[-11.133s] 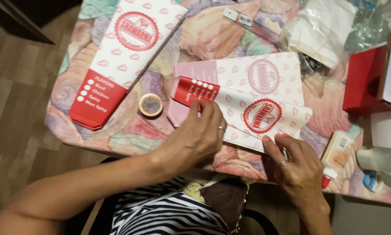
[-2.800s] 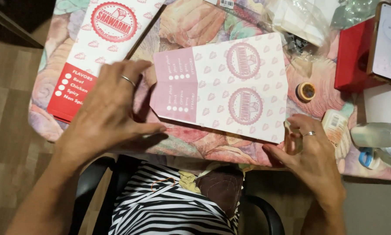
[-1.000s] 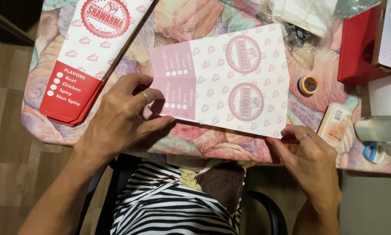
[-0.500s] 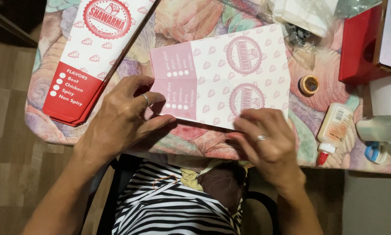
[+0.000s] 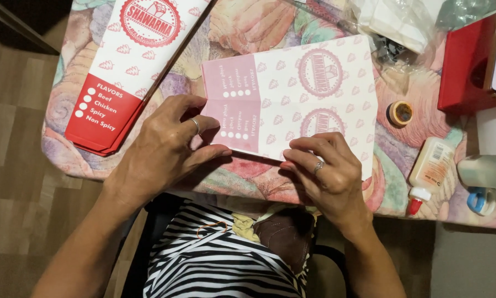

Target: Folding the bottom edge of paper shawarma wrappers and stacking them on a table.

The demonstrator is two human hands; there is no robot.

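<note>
A flat paper sheet (image 5: 292, 99), white and pale pink with faint round emblems, lies printed side down on the table's patterned cloth (image 5: 248, 22). My left hand (image 5: 165, 146) presses its pink left end, thumb and fingers holding the near left corner. My right hand (image 5: 325, 171) rests on the sheet's near edge, fingers bent and pressing the paper down. Both hands wear a ring.
A stack of red and white printed paper wrappers (image 5: 132, 60) lies at the upper left. A small tape roll (image 5: 401, 113), a glue bottle (image 5: 431, 168) and a red box (image 5: 468, 60) sit to the right. Clear plastic bags (image 5: 397, 22) lie at the back.
My right hand has moved left from the sheet's right corner onto its near edge. The sheet was turned printed side down since the earliest frame, and the tape roll now sits at the right.
</note>
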